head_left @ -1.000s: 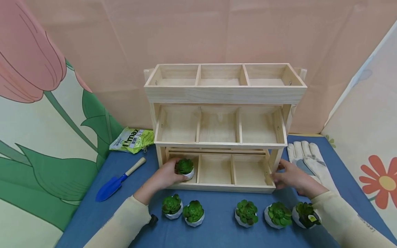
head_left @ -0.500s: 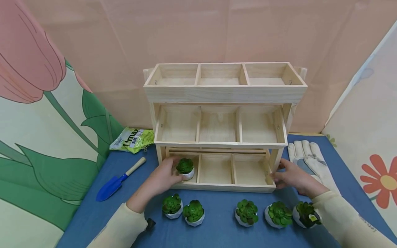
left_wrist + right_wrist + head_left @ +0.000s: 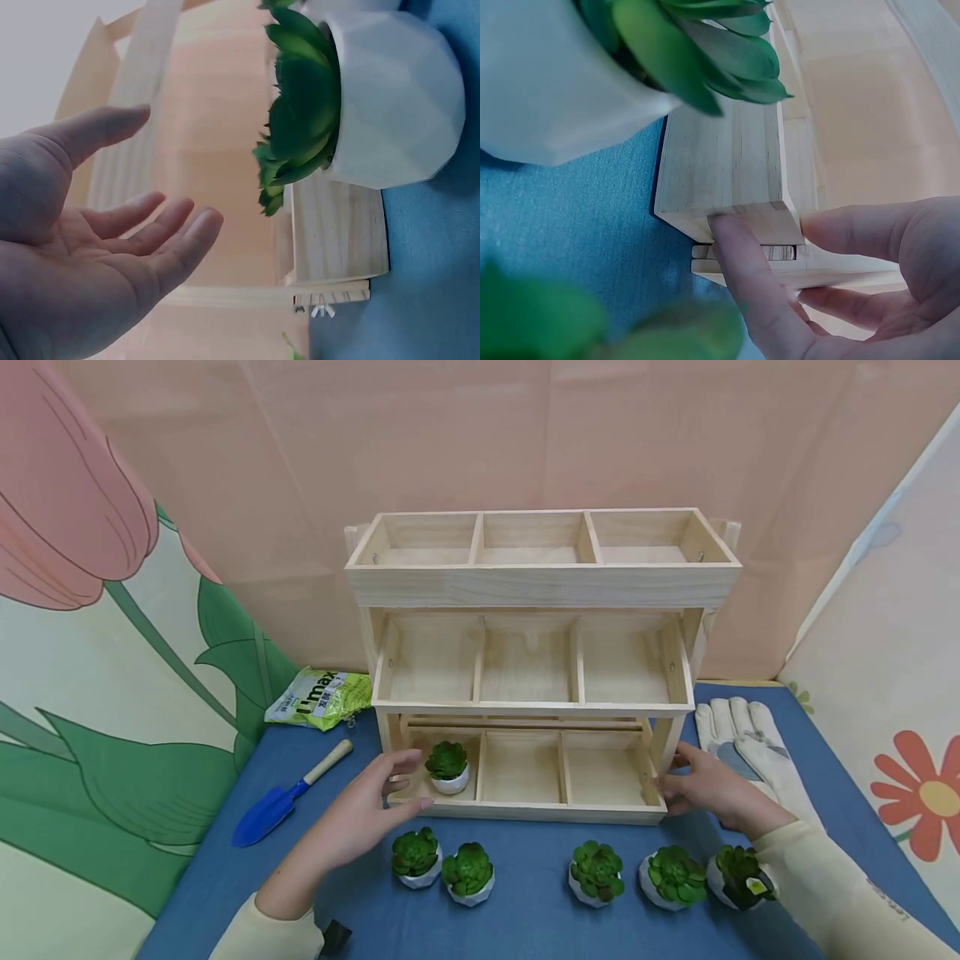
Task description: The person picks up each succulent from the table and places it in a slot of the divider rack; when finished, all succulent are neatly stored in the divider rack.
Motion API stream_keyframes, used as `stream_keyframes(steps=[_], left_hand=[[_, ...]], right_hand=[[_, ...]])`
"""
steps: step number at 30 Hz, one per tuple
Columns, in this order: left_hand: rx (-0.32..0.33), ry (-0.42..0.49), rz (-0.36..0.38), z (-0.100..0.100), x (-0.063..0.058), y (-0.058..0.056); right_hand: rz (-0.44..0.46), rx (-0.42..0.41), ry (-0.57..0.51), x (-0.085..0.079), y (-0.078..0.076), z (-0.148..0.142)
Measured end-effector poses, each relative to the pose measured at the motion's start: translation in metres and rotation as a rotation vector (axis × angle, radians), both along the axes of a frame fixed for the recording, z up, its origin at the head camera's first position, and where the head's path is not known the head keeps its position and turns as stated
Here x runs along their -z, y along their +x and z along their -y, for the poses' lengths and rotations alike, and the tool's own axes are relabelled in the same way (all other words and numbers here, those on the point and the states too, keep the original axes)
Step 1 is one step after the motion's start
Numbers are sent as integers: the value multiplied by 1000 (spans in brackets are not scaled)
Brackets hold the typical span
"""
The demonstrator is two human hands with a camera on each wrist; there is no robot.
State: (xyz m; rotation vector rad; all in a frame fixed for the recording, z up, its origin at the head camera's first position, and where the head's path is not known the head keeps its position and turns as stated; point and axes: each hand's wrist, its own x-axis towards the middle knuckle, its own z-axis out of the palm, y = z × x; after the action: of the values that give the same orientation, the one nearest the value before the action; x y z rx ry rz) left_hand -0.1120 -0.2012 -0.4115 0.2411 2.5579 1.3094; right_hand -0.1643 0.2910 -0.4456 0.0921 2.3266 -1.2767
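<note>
A three-tier wooden plant stand (image 3: 543, 587) stands on the table, each tier split into three compartments. One potted succulent (image 3: 448, 767), green in a white pot, sits upright in the bottom tier's left compartment. Just left of that pot is my left hand (image 3: 358, 814), fingers spread and holding nothing; the left wrist view shows its bare palm. My right hand (image 3: 708, 789) grips the stand at the right end of the bottom tier. In the right wrist view, its thumb and index finger (image 3: 746, 274) press on the wood there, with other fingers partly hidden behind the upright.
In front of the stand, two succulents (image 3: 468, 875) are at the left and three more (image 3: 597, 874) at the right. A blue trowel (image 3: 266, 814) and a green bag (image 3: 318, 697) lie left. White gloves (image 3: 757, 756) lie right, on the blue tablecloth (image 3: 525, 927).
My left hand has let go of the succulent in the bottom left compartment and drawn back to the left and toward me. The right hand has stayed at the stand.
</note>
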Motion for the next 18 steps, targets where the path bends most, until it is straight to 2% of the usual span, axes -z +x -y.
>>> stream_keyframes(steps=[4,9,15,18], left_hand=[[0,16,22,11,-2,15],[-28,48,90,27,6,29],[-35,103,153,40,15,36],[-14,125,180,46,22,37]], right_hand=[[0,3,-7,2,1,1],[-4,-3,-13,3,1,3],[1,-8,-11,3,2,1],[-2,-12,-21,1,3,1]])
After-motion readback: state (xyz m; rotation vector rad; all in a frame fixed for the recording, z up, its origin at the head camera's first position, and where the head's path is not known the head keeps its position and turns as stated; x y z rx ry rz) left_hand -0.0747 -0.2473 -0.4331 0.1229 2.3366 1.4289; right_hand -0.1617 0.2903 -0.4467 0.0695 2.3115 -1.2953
